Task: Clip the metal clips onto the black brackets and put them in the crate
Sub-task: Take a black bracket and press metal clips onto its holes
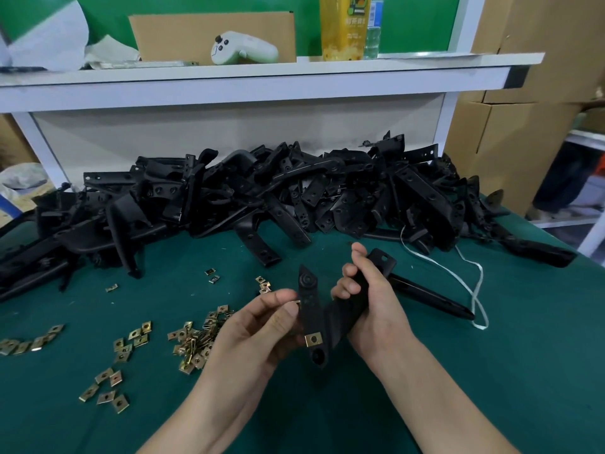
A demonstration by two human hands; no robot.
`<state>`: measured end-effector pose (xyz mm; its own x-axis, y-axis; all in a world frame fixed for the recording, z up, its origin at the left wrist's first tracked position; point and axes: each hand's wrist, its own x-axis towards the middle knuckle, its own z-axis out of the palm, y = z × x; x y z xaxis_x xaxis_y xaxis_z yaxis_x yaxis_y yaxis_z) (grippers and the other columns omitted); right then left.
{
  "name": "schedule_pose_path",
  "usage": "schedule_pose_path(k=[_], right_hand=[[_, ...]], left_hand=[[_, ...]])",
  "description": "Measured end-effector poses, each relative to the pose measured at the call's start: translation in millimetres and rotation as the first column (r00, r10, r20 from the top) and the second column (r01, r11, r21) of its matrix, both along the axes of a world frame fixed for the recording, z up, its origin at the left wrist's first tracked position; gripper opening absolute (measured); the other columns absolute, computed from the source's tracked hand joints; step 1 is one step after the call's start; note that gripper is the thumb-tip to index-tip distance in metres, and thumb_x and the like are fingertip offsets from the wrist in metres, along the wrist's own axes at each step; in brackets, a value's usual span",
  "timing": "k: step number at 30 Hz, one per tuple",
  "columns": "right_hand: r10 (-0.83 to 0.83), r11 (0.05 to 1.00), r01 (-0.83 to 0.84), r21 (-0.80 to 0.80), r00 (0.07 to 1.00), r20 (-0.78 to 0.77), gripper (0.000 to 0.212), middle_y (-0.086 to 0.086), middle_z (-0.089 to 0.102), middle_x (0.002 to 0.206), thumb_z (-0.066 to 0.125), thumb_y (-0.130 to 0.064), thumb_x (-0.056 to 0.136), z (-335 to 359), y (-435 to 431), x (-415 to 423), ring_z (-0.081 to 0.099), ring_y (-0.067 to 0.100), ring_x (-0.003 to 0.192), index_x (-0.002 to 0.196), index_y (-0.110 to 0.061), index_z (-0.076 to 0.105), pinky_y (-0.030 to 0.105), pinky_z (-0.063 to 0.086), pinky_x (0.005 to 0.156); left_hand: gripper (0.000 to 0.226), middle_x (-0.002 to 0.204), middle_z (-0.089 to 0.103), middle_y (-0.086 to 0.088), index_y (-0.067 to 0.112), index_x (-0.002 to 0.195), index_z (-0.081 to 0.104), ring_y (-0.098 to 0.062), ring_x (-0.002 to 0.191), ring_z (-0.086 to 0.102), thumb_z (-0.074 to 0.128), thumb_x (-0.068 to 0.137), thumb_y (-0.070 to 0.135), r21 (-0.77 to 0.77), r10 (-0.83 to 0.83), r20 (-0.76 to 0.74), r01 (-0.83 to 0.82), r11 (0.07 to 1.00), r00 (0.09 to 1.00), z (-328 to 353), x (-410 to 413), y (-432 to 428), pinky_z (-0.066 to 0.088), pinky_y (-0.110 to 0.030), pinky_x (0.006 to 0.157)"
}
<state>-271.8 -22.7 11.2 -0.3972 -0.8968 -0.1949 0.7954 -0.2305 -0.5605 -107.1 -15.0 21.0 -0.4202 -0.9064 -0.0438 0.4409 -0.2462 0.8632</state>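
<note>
From my feed, the green surface [491, 371] fills the lower half of the view. Stacked cardboard boxes [523, 93] stand past its right edge, and a white shelf [262, 77] runs above its far edge. A long pile of black brackets [262, 191] lies heaped along that far edge, from the left edge nearly to the right one.

Nearer me, around the middle of the surface, both hands are raised and clamped on one V-shaped held bracket [327, 316]. The right hand [370, 306] wraps its fingers round the right arm of the V, thumb pointing up. The left hand [262, 326] pinches the left edge of the other arm between thumb and curled fingers. A sliver of brass colour shows at its fingertips, too small for me to make out.

A lone bracket [432, 298] lies flat just beyond the right hand, with a loop of white string [471, 276] over its far end. On the shelf stand a yellow bottle [343, 27] and a white controller [244, 49].

Loose metal clips [193, 342] are scattered towards the left edge, thickest just beside the left hand. One fitted clip [312, 339] sits clamped on the held bracket near its lower tip.
</note>
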Motion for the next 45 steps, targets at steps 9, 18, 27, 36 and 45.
schedule_pose_path(k=[9, 18, 27, 36, 45], right_hand=[[-0.037, 0.999, 0.036, -0.025, 0.998, -0.054, 0.01, -0.005, 0.05, 0.064, 0.068, -0.02, 0.092, -3, -2, 0, 0.038, 0.007, 0.044, 0.089, -0.026, 0.075, 0.02, 0.04, 0.043], [-0.052, 0.998, 0.05, -0.033, 0.996, -0.069, 0.008, -0.005, 0.049, 0.063, 0.068, -0.019, 0.092, -3, -1, -2, 0.037, 0.007, 0.045, 0.096, -0.025, 0.072, 0.02, 0.04, 0.043], [-0.064, 0.997, 0.059, -0.043, 0.991, -0.119, 0.014, -0.006, 0.048, 0.061, 0.066, -0.018, 0.093, -1, 1, 2, 0.038, 0.007, 0.045, 0.088, -0.027, 0.076, 0.021, 0.04, 0.043], [-0.073, 0.997, 0.069, -0.037, 0.992, -0.103, 0.01, -0.006, 0.047, 0.06, 0.066, -0.017, 0.093, -1, -1, 1, 0.037, 0.007, 0.044, 0.094, -0.024, 0.073, 0.021, 0.039, 0.042], [-0.23, 0.973, 0.224, -0.055, 0.937, -0.263, 0.024, -0.007, 0.042, 0.058, 0.059, -0.012, 0.096, -3, 1, 9, 0.035, 0.008, 0.045, 0.088, -0.03, 0.073, 0.022, 0.038, 0.044]], left_hand=[[0.02, 0.082, 0.069, -0.011, 0.004, 0.094, 0.072, -0.015, 0.069, 0.067, 0.069, 0.075, 0.011, 0.039, 0.002, -0.008, -0.002, 0.999, 1.0, 3, 2, 1, 0.059, -0.025, 0.064], [0.022, 0.083, 0.07, -0.012, 0.003, 0.097, 0.069, -0.017, 0.068, 0.068, 0.069, 0.076, 0.01, 0.097, 0.016, -0.028, -0.013, 0.995, 0.999, 2, 2, -2, 0.059, -0.026, 0.061], [0.014, 0.088, 0.071, -0.014, 0.012, 0.085, 0.077, -0.02, 0.073, 0.069, 0.073, 0.072, 0.013, 0.085, 0.023, -0.004, -0.023, 0.996, 1.0, 1, 1, 0, 0.061, -0.029, 0.068], [0.02, 0.084, 0.07, -0.013, 0.005, 0.095, 0.071, -0.018, 0.069, 0.068, 0.069, 0.075, 0.009, 0.113, 0.021, -0.019, -0.019, 0.993, 1.0, 1, 1, 0, 0.06, -0.027, 0.063], [0.017, 0.09, 0.073, -0.014, 0.008, 0.088, 0.077, -0.02, 0.078, 0.07, 0.073, 0.072, 0.013, 0.032, 0.057, 0.074, -0.059, 0.998, 0.996, -4, 1, -4, 0.061, -0.027, 0.072]])
